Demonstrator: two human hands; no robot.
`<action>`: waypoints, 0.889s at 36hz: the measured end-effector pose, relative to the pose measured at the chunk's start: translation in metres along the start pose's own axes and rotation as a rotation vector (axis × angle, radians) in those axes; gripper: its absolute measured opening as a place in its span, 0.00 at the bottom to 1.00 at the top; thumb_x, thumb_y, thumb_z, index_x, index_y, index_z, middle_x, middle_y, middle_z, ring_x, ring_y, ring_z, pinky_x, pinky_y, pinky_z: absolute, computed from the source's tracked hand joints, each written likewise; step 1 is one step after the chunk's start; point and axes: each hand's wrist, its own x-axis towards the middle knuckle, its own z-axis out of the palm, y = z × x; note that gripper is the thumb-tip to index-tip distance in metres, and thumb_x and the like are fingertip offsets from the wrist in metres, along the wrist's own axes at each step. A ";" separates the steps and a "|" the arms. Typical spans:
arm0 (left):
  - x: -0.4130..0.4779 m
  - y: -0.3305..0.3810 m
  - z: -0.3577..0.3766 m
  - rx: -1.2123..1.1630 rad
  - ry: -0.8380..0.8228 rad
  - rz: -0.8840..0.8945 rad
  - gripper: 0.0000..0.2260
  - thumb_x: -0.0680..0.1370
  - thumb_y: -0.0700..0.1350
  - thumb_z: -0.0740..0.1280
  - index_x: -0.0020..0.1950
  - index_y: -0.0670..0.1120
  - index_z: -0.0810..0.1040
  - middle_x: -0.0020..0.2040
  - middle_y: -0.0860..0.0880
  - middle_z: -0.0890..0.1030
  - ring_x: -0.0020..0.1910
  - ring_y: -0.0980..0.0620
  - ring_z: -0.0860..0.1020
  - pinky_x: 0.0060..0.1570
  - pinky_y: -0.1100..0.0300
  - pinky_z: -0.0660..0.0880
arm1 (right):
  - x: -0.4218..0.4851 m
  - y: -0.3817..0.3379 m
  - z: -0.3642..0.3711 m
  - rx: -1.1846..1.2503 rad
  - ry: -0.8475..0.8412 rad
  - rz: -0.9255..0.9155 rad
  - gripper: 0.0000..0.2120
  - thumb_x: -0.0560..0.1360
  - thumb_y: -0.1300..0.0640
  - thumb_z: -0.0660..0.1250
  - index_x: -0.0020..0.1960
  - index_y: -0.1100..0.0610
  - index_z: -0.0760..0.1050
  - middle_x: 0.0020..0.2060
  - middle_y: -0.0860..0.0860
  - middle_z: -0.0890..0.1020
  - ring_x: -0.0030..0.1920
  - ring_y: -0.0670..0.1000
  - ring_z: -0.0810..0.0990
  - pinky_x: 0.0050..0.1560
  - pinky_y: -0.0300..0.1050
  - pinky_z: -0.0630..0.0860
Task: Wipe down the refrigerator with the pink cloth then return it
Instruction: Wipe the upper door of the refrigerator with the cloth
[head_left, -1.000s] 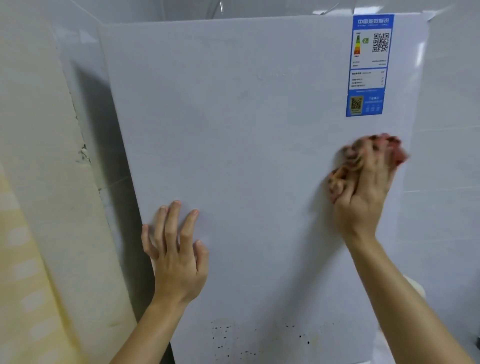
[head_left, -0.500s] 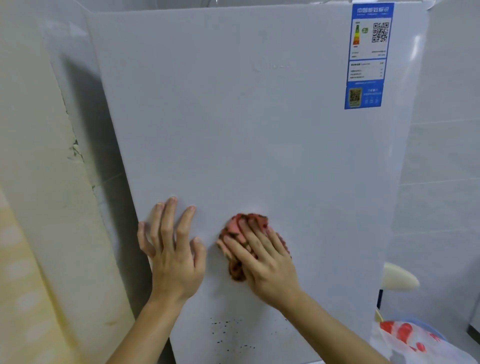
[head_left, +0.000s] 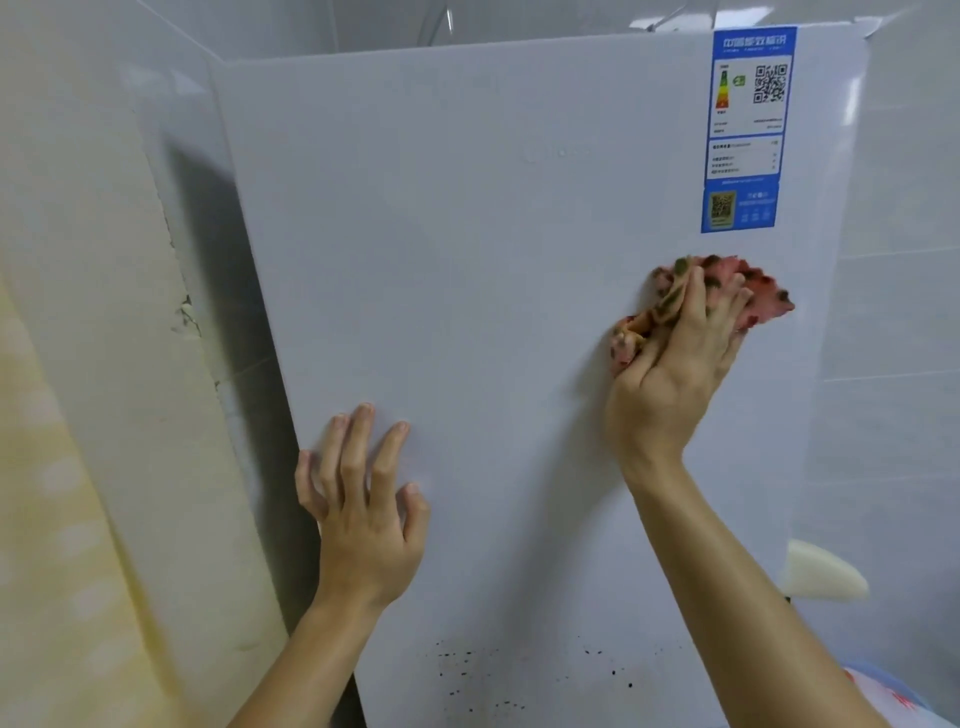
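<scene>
Bright, even light; soft shadows, slight blur, edges bowed.

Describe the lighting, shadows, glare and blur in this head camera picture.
Head view: soft, even light on the white refrigerator door; a dark shadow in the gap along its left edge, fainter ones beside the right hand and pink cloth; a bright glare streak near the door's right edge; the blue energy label slightly blurred, its small print unreadable; the left hand fairly sharp; straight edges bow from the wide lens.

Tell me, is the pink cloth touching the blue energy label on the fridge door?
Apart. The head view shows bare white door between the top of the pink cloth, bunched in the right hand, and the blue label's bottom edge.
</scene>
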 end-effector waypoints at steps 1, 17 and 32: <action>0.000 0.000 0.000 0.000 -0.005 0.001 0.26 0.79 0.44 0.62 0.77 0.47 0.67 0.82 0.42 0.63 0.82 0.40 0.57 0.78 0.32 0.52 | -0.006 -0.004 0.002 -0.011 -0.018 -0.018 0.29 0.82 0.67 0.56 0.83 0.57 0.61 0.83 0.59 0.58 0.85 0.57 0.51 0.84 0.60 0.47; -0.004 0.004 0.000 0.001 0.000 0.005 0.26 0.80 0.44 0.62 0.79 0.46 0.66 0.82 0.41 0.62 0.83 0.40 0.57 0.79 0.32 0.51 | -0.118 0.021 -0.015 -0.081 -0.513 -0.752 0.22 0.81 0.60 0.62 0.75 0.53 0.75 0.72 0.60 0.77 0.73 0.59 0.75 0.81 0.55 0.61; -0.009 -0.003 -0.010 -0.014 -0.107 0.002 0.27 0.82 0.46 0.60 0.82 0.46 0.63 0.86 0.45 0.55 0.85 0.43 0.53 0.81 0.36 0.46 | -0.064 -0.053 0.032 -0.011 0.016 -0.115 0.25 0.82 0.70 0.59 0.78 0.59 0.70 0.80 0.63 0.65 0.82 0.61 0.59 0.83 0.58 0.53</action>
